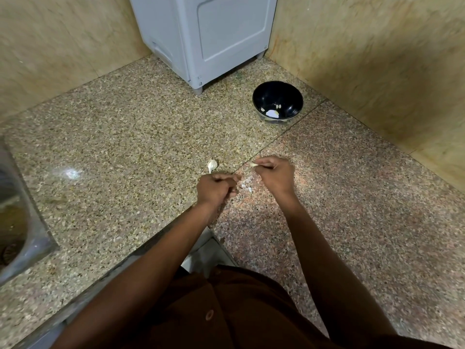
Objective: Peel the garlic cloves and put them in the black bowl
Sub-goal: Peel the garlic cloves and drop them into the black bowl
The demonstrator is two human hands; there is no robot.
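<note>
Garlic clove (252, 164) pinched in curled right hand (274, 175) fingertips, sticking out left of them. Left hand (217, 188) fingers curled; whether it holds anything, can't tell. Peel scraps (246, 185) between hands. Unpeeled clove (211, 165) just beyond left fingers. Black bowl (277, 101) well beyond right fingers, white pieces inside.

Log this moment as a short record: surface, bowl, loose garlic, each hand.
surface: speckled stone counter
black bowl: far right, a few pale pieces inside
loose garlic: unpeeled piece on the counter, just beyond the left hand
left hand: fingers curled; contents hidden
right hand: pinches a garlic clove
peel scraps: between the hands
</note>
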